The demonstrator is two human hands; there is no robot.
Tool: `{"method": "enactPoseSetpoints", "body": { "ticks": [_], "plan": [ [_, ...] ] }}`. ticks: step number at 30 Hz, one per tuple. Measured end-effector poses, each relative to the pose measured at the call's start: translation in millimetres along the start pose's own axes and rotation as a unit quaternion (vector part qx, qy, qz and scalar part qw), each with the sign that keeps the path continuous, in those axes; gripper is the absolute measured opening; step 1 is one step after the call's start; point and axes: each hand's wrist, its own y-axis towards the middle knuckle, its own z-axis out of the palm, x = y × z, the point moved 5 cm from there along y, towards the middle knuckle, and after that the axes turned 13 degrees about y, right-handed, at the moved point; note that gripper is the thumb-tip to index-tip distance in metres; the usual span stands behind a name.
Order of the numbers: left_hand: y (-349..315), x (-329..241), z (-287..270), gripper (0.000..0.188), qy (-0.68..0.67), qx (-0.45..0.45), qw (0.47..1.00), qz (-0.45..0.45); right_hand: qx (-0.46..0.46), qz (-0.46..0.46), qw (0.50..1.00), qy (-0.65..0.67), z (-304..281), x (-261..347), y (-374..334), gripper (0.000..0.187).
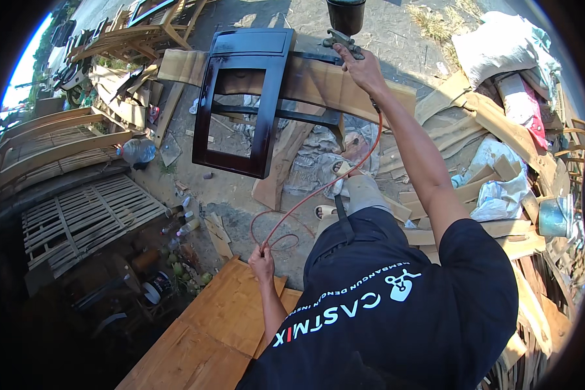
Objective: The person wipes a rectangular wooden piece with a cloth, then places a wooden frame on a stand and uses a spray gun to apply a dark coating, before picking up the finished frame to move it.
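Observation:
My right hand point(363, 68) is wrapped round the handle of a spray gun point(342, 43) with a dark cup point(346, 15). It is held out at the far side, right of a glossy dark brown wooden frame point(250, 43). The frame has a solid panel at its far end and a rectangular opening. It rests across a wooden plank point(338, 88) and a dark painted strip point(305, 116). From the gun a thin red hose point(322, 188) curves down to my left hand point(262, 263), whose fingers are closed on it. Loops of the hose hang near that hand.
A brown wooden panel point(208, 312) lies at the near left, beside a bamboo slat rack point(91, 218). Bottles point(188, 226) stand on the ground nearby. Planks and offcuts, a white sack point(500, 49) and a blue bucket point(555, 217) crowd the right side.

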Motion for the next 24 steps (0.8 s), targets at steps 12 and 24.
{"method": "enactPoseSetpoints", "body": {
  "ticks": [12,24],
  "plan": [
    [12.3,-34.8,-1.1,0.032,0.043,-0.002,0.999,-0.016,0.157,0.090,0.983,0.032,-21.3,-39.3,-20.3,0.068],
    [13.9,-62.1,4.5,0.030,0.046,0.004,0.999,-0.027,0.033,0.022,0.999,-0.010,-30.1,9.3,36.6,0.070]
  ]
}}
